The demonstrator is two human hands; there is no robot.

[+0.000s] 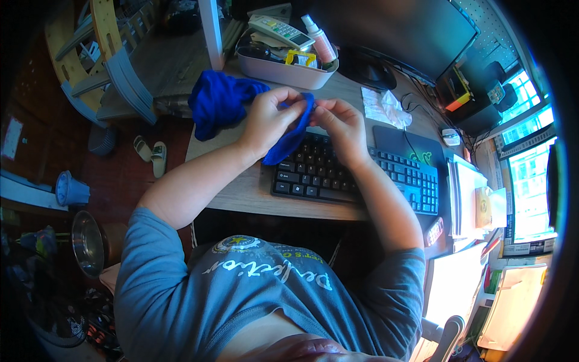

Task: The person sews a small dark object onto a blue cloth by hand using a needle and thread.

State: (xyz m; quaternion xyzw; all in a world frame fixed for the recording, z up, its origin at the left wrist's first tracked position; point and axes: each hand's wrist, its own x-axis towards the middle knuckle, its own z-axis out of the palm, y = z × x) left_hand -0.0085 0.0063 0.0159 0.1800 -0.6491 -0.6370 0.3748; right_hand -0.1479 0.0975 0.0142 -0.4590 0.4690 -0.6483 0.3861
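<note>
My left hand [271,120] grips a blue cloth [289,145], with a folded edge standing up between thumb and fingers. One part of the cloth hangs over the keyboard's upper left corner; a bunched part lies on the desk to the left. My right hand [341,129] is against the right side of that raised edge. Its thumb and forefinger pinch a small dark item, too small to make out. Below both hands is a black keyboard [316,181], partly hidden by my right hand and forearm.
Behind the hands stands a white bin [285,74] holding a remote control [280,31] and a spray bottle [320,38]. A monitor [407,31], crumpled tissue [386,106], mouse [451,136] and stacked papers [466,194] are toward the right. The desk's front edge [289,210] lies below the keyboard.
</note>
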